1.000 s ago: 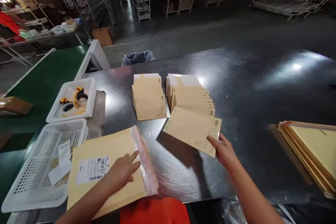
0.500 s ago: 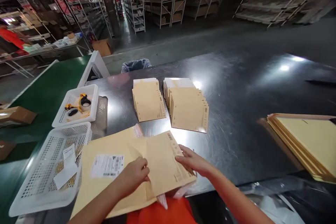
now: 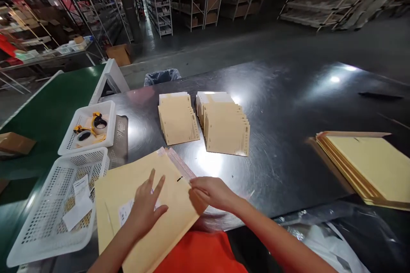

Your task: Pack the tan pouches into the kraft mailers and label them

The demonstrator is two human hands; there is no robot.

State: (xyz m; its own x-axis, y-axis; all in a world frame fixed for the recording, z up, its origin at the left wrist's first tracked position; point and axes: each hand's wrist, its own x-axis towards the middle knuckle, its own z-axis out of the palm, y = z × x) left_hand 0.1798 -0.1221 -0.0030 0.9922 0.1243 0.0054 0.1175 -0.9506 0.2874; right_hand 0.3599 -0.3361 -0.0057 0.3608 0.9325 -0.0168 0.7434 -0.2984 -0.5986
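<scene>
A large yellow padded envelope (image 3: 173, 217) lies slanted across the table edge in front of me. My left hand (image 3: 145, 209) rests flat on it with fingers spread, partly covering the white shipping label (image 3: 124, 212). At the envelope's right, open end, my right hand (image 3: 213, 192) pinches the edge, thumb on top. Along that end runs a pinkish, bubble-lined flap (image 3: 180, 163). A straight ridge shows under the envelope's left part; what is inside is hidden.
Two rows of brown flat packets, a left row (image 3: 179, 123) and a right row (image 3: 227, 132), stand beyond the envelope. Yellow envelopes (image 3: 368, 162) are stacked at right. White baskets, one with tape dispensers (image 3: 98, 123) and one with paper slips (image 3: 78, 209), stand left, beside a green conveyor (image 3: 73, 87).
The brown flat packet at the envelope's mouth is out of sight now. My left hand has opened from a grip and lies flat. My right hand has moved left onto the envelope's edge.
</scene>
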